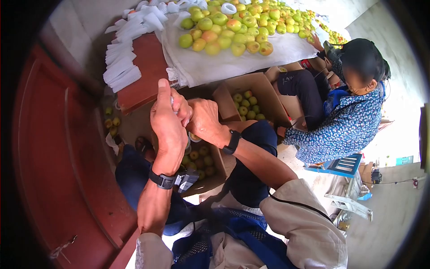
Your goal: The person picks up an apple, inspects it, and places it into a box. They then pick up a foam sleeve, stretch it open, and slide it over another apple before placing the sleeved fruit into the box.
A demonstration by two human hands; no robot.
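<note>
Above a cardboard box (217,172) of apples, my two hands meet with the fingers closed. My left hand (166,117) is on the left, its thumb pointing up and a sliver of something whitish showing between its fingers. Pressed against it is my right hand (205,120), curled with its knuckles up; what it holds is hidden. Just below the hands, a pale foam net (195,137) shows around a fruit in the box. Yellow-green apples (202,162) lie inside that box.
Many apples (233,33) cover a white cloth (188,67) on the table. Flat white foam nets (122,67) are piled at its left corner. A second box (264,87) holds apples. A co-worker (340,103) sits on the right; a red door (58,148) is on the left.
</note>
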